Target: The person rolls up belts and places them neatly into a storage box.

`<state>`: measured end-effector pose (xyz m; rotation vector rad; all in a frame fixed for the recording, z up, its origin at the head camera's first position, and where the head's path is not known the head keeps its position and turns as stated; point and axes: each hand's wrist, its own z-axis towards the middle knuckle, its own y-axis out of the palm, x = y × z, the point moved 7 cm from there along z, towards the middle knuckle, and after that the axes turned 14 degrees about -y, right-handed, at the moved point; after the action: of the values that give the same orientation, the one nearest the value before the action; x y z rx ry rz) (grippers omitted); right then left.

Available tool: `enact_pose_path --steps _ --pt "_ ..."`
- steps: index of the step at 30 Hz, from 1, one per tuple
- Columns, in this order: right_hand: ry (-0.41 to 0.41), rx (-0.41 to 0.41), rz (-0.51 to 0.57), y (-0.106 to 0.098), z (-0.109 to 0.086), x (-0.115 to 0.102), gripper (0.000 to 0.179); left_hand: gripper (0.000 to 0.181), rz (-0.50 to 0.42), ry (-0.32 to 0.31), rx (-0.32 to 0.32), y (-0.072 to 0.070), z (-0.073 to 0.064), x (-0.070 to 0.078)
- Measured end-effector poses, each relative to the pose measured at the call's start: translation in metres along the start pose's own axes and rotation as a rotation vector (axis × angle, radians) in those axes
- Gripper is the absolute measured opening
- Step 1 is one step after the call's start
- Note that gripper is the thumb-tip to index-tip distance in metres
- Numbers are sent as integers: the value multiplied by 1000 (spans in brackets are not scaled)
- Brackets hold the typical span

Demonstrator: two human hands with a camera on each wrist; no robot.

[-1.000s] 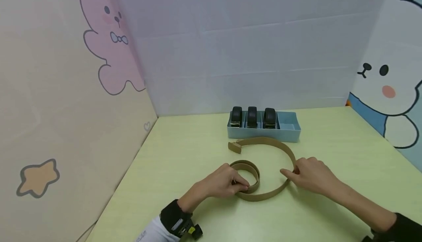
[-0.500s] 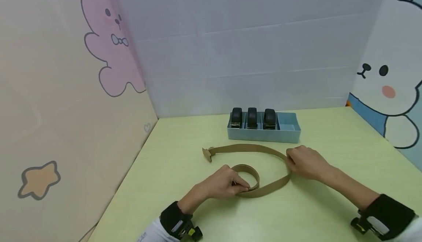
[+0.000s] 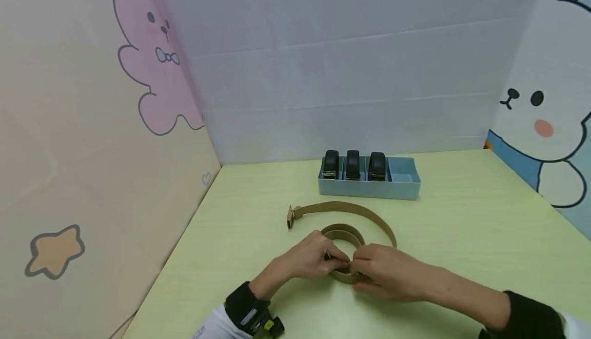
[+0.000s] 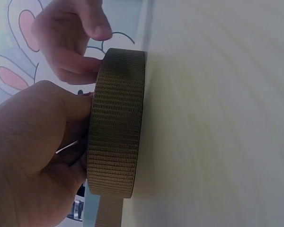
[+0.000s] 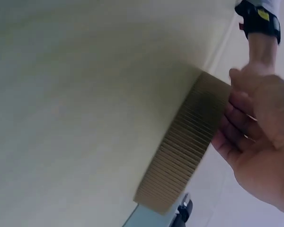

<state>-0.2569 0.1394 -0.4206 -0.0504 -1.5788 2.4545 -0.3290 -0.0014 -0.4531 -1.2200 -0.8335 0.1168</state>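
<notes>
A tan webbing belt (image 3: 341, 206) stands on its edge on the table, partly rolled into a coil. Its loose length curves round behind the coil and ends in a buckle (image 3: 290, 217) at the far left. My left hand (image 3: 314, 256) pinches the coil's near side. My right hand (image 3: 392, 272) holds the belt at the coil's near right, its fingers curled close to the left fingertips. The ribbed outer face of the coil (image 4: 116, 123) fills the middle of the left wrist view. In the right wrist view the belt (image 5: 184, 146) hides part of the fingers.
Behind the belt stands a light blue divided box (image 3: 369, 189). Three of its compartments hold rolled black belts (image 3: 353, 165); the right compartment (image 3: 403, 168) shows none. A pale wall (image 3: 346, 72) rises at the table's back edge, with printed side panels.
My right hand has moved left and nearer, from the belt's outer curve to the coil. The loose length has been drawn in, and the buckle has shifted left. My left hand stays put.
</notes>
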Motion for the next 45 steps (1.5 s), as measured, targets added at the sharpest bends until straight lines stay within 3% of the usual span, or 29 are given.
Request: enact_pose_path --steps 4,8,15,24,34,39,42,45 --pt "-35 -22 -116 8 5 -7 19 16 -8 -8 -14 1 1 -1" --pt "5 -65 -103 6 -7 2 24 15 -39 -29 -34 2 2 -3" --pt "12 -53 -137 -6 -29 19 35 17 -139 -86 -64 -1 4 -7" --pt "180 -137 -66 -11 -46 40 33 18 -175 -81 -63 -2 1 -11" --pt "223 -160 -82 -12 -47 46 32 13 -202 -36 -100 1 -1 -3" --pt "176 -41 -129 -17 -43 39 32 13 -159 -8 -59 1 0 -1" --pt "90 80 -120 -20 -33 28 37 13 -136 5 -36 0 3 0" --pt "1 129 -113 -16 -21 18 38 13 -110 27 -23 2 6 2"
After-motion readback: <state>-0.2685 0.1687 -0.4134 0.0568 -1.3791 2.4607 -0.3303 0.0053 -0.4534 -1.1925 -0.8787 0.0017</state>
